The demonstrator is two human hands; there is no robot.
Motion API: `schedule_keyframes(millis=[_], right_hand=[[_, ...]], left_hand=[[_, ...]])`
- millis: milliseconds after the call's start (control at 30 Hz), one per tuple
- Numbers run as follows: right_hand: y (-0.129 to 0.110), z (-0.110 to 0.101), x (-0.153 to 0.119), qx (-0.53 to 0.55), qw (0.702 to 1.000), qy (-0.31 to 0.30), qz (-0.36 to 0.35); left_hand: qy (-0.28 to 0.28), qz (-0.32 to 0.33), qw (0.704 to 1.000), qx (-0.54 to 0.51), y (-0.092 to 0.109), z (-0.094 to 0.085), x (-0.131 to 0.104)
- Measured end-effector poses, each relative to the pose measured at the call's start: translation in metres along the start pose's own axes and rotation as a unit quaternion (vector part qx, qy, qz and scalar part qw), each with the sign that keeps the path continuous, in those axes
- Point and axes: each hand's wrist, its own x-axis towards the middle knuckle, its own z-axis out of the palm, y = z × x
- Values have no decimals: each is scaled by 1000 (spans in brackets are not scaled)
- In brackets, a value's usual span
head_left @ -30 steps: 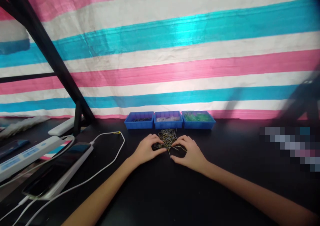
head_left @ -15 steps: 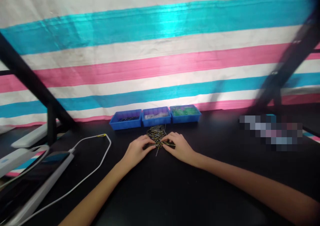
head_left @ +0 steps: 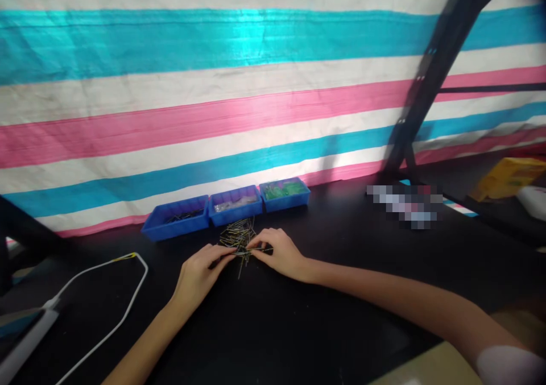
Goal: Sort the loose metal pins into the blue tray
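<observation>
A loose pile of thin metal pieces, like screws or nails, lies on the black table. At the pile's near left edge, my left hand pinches the end of a thin piece between thumb and finger. My right hand is closed on a thin piece at the pile's right side, with the fingertips of both hands close together. Behind the pile stand three blue trays: the left one holds dark thin pieces, the middle one clear pieces, the right one green pieces.
A white cable loops at the left beside a device. A blurred-out item lies at the right. Farther right are a yellow package and a white object. Dark frame posts rise before a striped sheet.
The view has turned to the right, so the trays and pile sit farther left. The yellow package has come into view. My fingertips have drawn closer together over the pile.
</observation>
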Motion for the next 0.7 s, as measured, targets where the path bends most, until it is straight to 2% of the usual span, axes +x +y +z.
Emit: schedule_keyframes(millis=[333, 467, 567, 700], right_hand=[[2, 0, -1, 72, 997, 15, 20], [3, 2, -1, 101, 994, 9, 28], [1, 0, -1, 111, 994, -2, 4], [-1, -1, -2, 114, 991, -23, -62]], left_hand=[[-4, -10, 1000, -7, 5, -2, 0], [-3, -45, 999, -28, 14, -3, 2], [-3, -67, 997, -46, 23, -4, 3], [7, -51, 996, -74, 30, -4, 2]])
